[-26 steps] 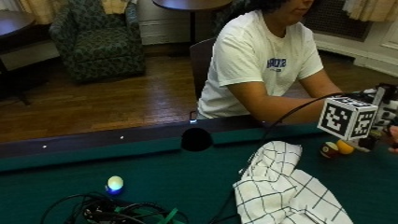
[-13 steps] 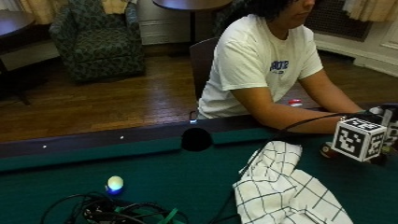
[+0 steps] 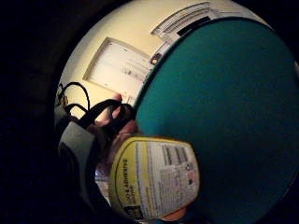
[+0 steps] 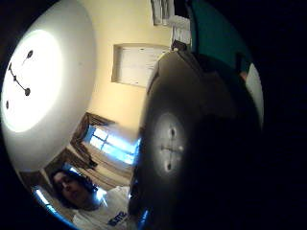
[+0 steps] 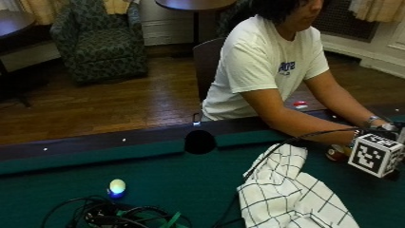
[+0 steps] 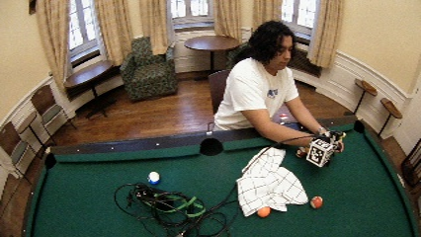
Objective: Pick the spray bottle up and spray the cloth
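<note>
Right hand (image 6: pixel 327 146) lowered from earlier raised position, now at felt beside cloth (image 5: pixel 292 195). Fingers curled round spray bottle (image 3: pixel 156 177), label close to palm. Bottle looks grasped; lift and spraying not yet begun.

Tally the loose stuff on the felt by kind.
Balls: 3, white, orange, red-orange
Cloth: 1
Cable bundle: 1
Bottle: 1, by the right hand
Total: 6
</note>
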